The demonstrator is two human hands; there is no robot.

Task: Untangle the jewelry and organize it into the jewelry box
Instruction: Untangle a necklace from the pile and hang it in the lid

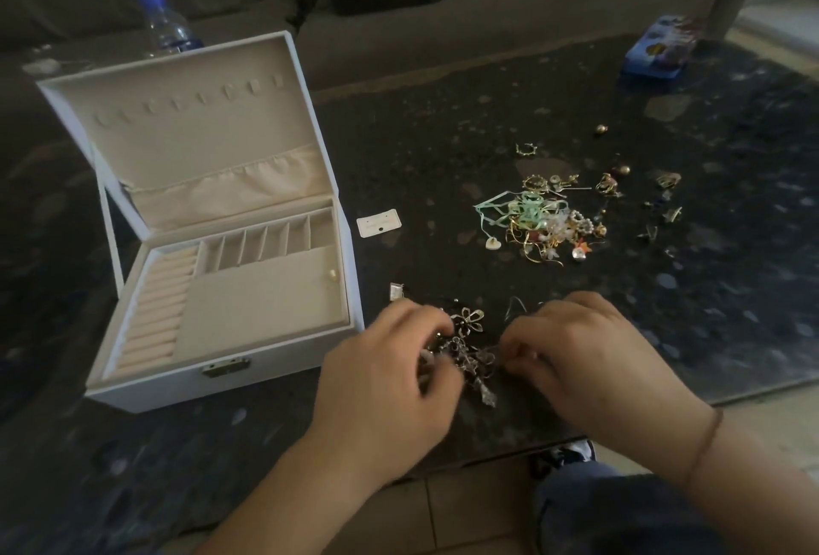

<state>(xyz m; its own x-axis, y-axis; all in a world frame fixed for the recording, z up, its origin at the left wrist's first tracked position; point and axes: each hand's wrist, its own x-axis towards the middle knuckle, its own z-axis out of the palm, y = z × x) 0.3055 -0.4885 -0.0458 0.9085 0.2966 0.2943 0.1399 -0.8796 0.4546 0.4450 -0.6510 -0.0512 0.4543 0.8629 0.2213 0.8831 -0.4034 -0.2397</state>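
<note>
Your left hand [390, 359] and right hand [571, 355] each pinch, it seems, the dark tangled cluster [469, 355] low over the surface [443, 133], steadying it beside the open jewelry box [212, 253].

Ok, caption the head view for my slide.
Both hands, left and right, pick at a tangled jewelry cluster beside the open white jewelry box.

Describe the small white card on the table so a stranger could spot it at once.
Start at the open white jewelry box with its cream lining on the dark speckled table. Just past the box's right wall lies a small white rectangular card, flat on the tabletop. Unlike the tangled pile of gold and green jewelry further right, it is plain, pale and flat.
</note>
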